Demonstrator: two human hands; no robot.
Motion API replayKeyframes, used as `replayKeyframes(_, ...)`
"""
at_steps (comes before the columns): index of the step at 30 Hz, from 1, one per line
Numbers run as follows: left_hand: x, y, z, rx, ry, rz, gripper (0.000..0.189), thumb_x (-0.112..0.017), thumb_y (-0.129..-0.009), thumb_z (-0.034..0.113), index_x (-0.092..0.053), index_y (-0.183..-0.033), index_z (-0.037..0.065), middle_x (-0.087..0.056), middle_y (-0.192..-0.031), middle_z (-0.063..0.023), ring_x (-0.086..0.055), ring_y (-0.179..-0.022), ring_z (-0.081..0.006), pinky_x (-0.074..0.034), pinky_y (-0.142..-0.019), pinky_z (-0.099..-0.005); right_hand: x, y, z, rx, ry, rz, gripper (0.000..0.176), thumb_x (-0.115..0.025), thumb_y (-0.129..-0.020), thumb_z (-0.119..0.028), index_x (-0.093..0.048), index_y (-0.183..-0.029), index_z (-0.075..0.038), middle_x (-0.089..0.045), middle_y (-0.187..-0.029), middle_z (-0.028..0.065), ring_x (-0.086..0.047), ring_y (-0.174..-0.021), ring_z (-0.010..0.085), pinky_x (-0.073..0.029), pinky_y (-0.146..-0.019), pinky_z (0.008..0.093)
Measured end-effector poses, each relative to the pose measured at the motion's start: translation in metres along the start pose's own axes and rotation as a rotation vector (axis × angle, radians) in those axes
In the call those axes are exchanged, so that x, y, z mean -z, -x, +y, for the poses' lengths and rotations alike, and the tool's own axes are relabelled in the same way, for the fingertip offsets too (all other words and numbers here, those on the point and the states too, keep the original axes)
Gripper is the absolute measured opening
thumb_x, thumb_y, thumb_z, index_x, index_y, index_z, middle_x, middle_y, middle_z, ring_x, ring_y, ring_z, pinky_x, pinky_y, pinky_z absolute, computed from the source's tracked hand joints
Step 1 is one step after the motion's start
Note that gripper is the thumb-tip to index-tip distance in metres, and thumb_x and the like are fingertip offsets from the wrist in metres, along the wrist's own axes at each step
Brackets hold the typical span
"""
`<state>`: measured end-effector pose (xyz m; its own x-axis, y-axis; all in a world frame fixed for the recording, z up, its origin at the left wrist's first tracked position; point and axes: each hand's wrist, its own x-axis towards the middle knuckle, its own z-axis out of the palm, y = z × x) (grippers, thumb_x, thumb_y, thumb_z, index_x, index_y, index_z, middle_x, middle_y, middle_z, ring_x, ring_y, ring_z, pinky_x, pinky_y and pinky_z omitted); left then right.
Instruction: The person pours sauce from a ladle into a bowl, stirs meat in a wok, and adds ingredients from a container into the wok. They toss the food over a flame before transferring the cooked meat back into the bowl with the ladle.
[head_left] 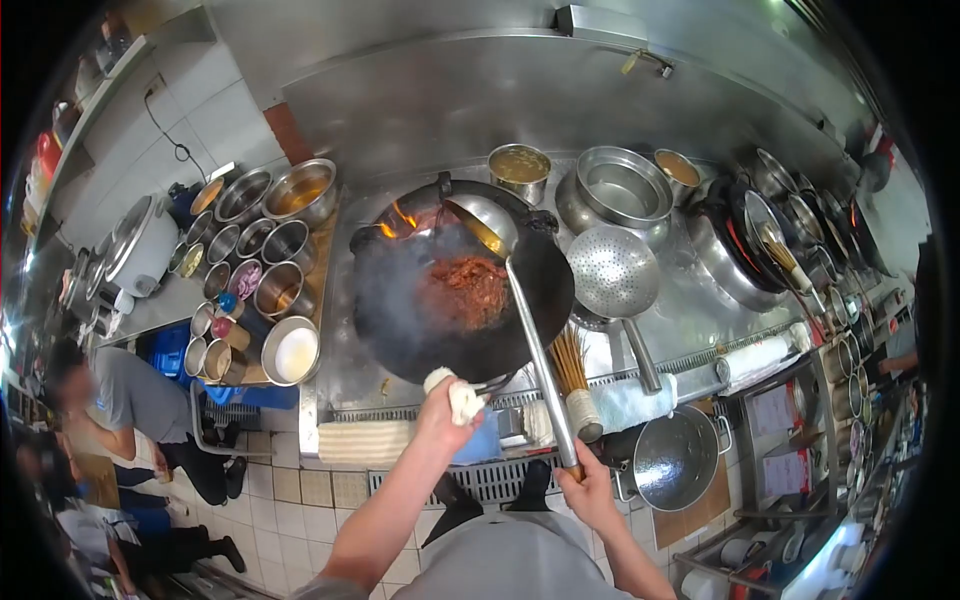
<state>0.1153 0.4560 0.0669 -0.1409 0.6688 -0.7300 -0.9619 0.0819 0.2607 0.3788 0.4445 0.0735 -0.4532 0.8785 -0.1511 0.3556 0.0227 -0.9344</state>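
My left hand [446, 416] is closed round a pale cloth [464, 400] at the near rim of a large dark wok [400, 345]. Dark reddish food [468, 292] smokes in the wok, and flames [400, 218] show at its far left edge. My right hand [586, 486] grips the wooden-ended handle of a long metal ladle [530, 330]. The ladle's bowl [482, 226] is over the far side of the wok, above the food, with some yellowish liquid in it.
Right of the wok lie a perforated strainer [612, 272], a bamboo brush [572, 370] and metal pots [622, 188]. Several ingredient containers [285, 290] stand left. A deep pot [676, 458] is low at right. Other people [150, 400] are at far left.
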Motion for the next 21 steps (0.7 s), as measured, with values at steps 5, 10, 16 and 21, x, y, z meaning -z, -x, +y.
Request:
replayKeyframes(5,0.026,0.039,-0.043,-0.047,-0.052,0.095,0.007,-0.052,-0.077,0.012,-0.049,-0.080,0.015,-0.052,-0.073,-0.0050,-0.052,-0.057,-0.0219,-0.042,-0.043,-0.0345,0.005,-0.003,0.001,-0.022,-0.046,0.055,0.047,-0.062,-0.078,-0.007,-0.046,-0.121,0.003,-0.046,-0.059,0.0036,-0.041,-0.054,0.0059,-0.038,-0.051,0.0225)
replayKeyframes(10,-0.009,0.044,-0.004,0.027,-0.008,0.105,0.008,-0.053,-0.078,0.018,-0.051,-0.083,0.012,-0.054,-0.075,-0.0092,-0.060,-0.073,-0.0318,-0.044,-0.043,-0.0347,0.005,0.000,0.003,-0.124,-0.101,0.016,0.038,-0.061,-0.078,-0.007,-0.050,-0.113,0.001,-0.047,-0.060,0.0013,-0.040,-0.054,0.0047,-0.036,-0.048,0.0232)
replayKeyframes(16,0.034,0.008,-0.039,-0.066,-0.009,0.138,0.007,-0.053,-0.076,0.012,-0.051,-0.082,0.013,-0.056,-0.075,-0.0074,-0.056,-0.061,-0.0244,-0.043,-0.042,-0.0355,0.004,-0.003,0.007,-0.134,-0.093,0.020,0.025,-0.062,-0.077,-0.008,-0.054,-0.099,0.000,-0.047,-0.058,0.0016,-0.040,-0.053,0.0051,-0.036,-0.047,0.0240)
replayKeyframes(21,-0.007,0.058,-0.015,0.043,-0.013,0.147,0.006,-0.050,-0.080,0.019,-0.051,-0.080,0.013,-0.056,-0.080,-0.0082,-0.058,-0.067,-0.0297,-0.041,-0.041,-0.0340,-0.003,-0.003,0.023,-0.030,-0.065,0.002,0.014,-0.061,-0.080,-0.004,-0.052,-0.091,-0.001,-0.047,-0.055,-0.0016,-0.042,-0.042,0.0046,-0.033,-0.037,0.0222)
